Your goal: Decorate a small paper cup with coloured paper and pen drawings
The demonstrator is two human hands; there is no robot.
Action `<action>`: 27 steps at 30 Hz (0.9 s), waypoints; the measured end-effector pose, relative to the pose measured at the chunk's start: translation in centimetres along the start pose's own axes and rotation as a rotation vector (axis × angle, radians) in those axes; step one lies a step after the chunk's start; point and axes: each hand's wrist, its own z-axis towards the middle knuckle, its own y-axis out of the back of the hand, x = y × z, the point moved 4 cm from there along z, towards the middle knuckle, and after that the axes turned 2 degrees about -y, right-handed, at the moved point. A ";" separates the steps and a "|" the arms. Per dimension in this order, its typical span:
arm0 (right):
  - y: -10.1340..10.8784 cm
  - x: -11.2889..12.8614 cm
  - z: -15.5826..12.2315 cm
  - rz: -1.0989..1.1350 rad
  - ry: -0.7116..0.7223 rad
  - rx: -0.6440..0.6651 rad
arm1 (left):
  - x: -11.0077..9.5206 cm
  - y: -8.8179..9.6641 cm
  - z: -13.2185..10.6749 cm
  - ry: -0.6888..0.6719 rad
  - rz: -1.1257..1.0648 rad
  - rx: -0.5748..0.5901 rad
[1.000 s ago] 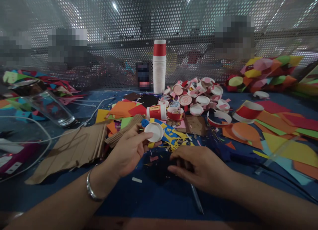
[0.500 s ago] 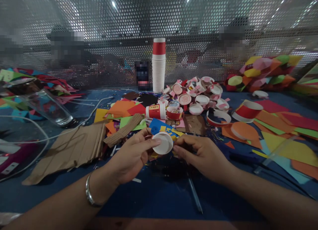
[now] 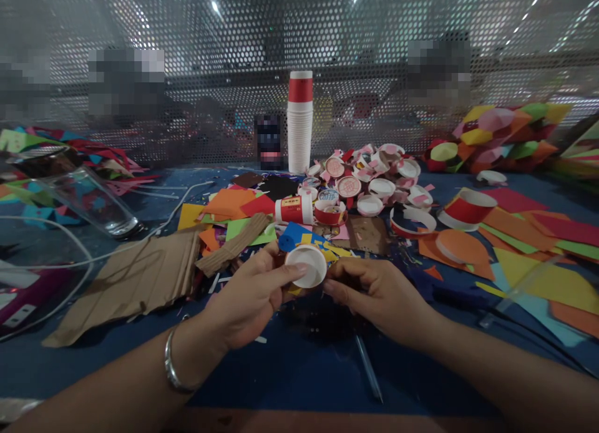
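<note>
My left hand [image 3: 246, 299] pinches a small white paper-cup bottom [image 3: 306, 266] between thumb and forefinger, held just above the blue table [image 3: 290, 370]. My right hand [image 3: 377, 292] is closed beside it, its fingertips touching the cup bottom's right edge; what else it holds is hidden. A silver bangle sits on my left wrist. Blue and yellow paper scraps [image 3: 304, 238] lie right behind the cup bottom. A pen [image 3: 369, 374] lies on the table below my right hand.
A stack of white and red paper cups [image 3: 300, 124] stands at the back. Cut cup bottoms [image 3: 374, 180] are heaped to its right. Brown cardboard [image 3: 135, 283] and a clear glass [image 3: 96, 202] lie left. Coloured paper sheets [image 3: 528, 252] cover the right. A perforated metal screen stands behind.
My right hand rose from the table and came to the cup bottom. My left hand carried the cup bottom a little right and nearer to me.
</note>
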 end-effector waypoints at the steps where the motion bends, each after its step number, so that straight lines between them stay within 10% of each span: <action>1: 0.0 0.0 0.0 0.001 0.001 -0.001 | 0.0 0.1 0.0 0.002 0.018 0.000; 27: 0.4 -0.3 -0.2 0.112 -0.083 0.047 | -0.4 0.4 -0.1 -0.058 0.223 0.025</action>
